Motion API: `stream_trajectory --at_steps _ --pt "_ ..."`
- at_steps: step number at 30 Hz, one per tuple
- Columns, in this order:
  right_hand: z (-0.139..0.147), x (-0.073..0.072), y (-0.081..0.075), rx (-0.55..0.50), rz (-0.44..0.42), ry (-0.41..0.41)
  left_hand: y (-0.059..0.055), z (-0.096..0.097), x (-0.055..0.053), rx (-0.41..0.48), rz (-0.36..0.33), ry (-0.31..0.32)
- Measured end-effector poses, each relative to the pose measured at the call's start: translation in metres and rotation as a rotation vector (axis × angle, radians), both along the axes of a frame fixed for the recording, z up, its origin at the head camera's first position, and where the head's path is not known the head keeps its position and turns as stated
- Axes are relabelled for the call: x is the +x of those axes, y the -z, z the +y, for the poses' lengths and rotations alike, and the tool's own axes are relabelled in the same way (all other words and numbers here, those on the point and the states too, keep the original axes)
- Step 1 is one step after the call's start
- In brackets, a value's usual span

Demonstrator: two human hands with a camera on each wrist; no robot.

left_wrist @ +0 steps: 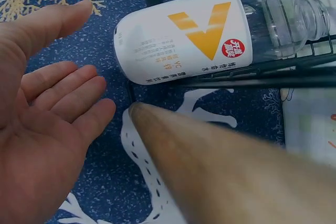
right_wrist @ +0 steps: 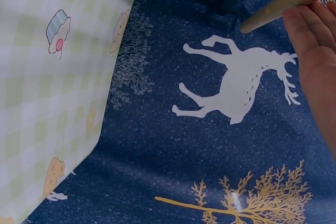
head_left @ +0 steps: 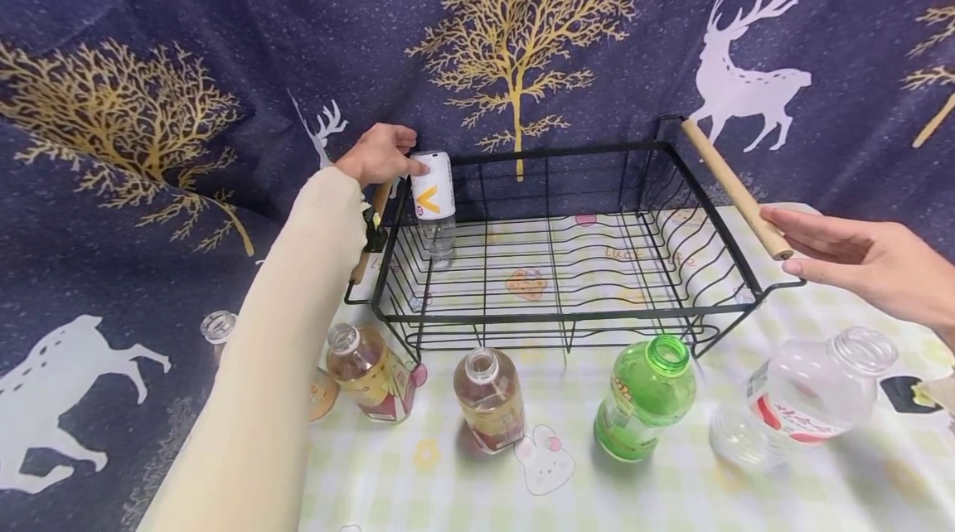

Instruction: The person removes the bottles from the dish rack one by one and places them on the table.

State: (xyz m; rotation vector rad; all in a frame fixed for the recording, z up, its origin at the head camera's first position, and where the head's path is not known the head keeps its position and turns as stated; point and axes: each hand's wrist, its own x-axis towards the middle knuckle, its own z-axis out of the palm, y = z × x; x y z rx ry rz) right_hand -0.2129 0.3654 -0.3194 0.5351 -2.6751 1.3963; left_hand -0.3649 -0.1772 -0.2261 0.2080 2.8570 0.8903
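Observation:
A clear plastic bottle [head_left: 434,188] with a white label and yellow V stands neck-down inside the black wire basket [head_left: 488,318], at its back left corner. Beside its base is my left hand [head_left: 379,153]. In the left wrist view, the fingers of this left hand [left_wrist: 58,103] are loosely extended, with a gap between them and the labelled bottle [left_wrist: 184,35]. At the basket's right side, my right hand [head_left: 858,254] has its extended fingertips at the front end of the wooden handle [head_left: 734,188]. The right wrist view shows this right hand [right_wrist: 317,45] against the handle's underside.
In front of the basket stand two amber-tinted bottles [head_left: 370,374] [head_left: 490,401], a green bottle [head_left: 644,401] and a clear bottle [head_left: 809,391] with a red-and-white label. Another clear bottle neck [head_left: 218,326] shows behind the left sleeve. A dark blue deer-print cloth [head_left: 358,35] hangs behind.

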Motion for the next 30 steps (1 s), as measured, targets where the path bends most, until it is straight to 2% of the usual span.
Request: stream_trajectory --at_steps 7,15,23,30 --pt "0.001 0.001 0.001 -0.005 0.009 -0.012 0.006 0.001 -0.006 0.020 0.009 -0.075" --pt "0.001 0.001 0.001 -0.016 0.012 -0.013 0.012 -0.005 -0.009 0.072 0.044 -0.200" --pt "0.001 0.001 0.001 -0.022 0.015 -0.015 0.016 0.003 -0.010 -0.024 0.101 -0.222" --pt "0.001 0.002 0.000 0.006 -0.009 0.012 0.023 0.009 -0.008 -0.045 0.126 -0.324"
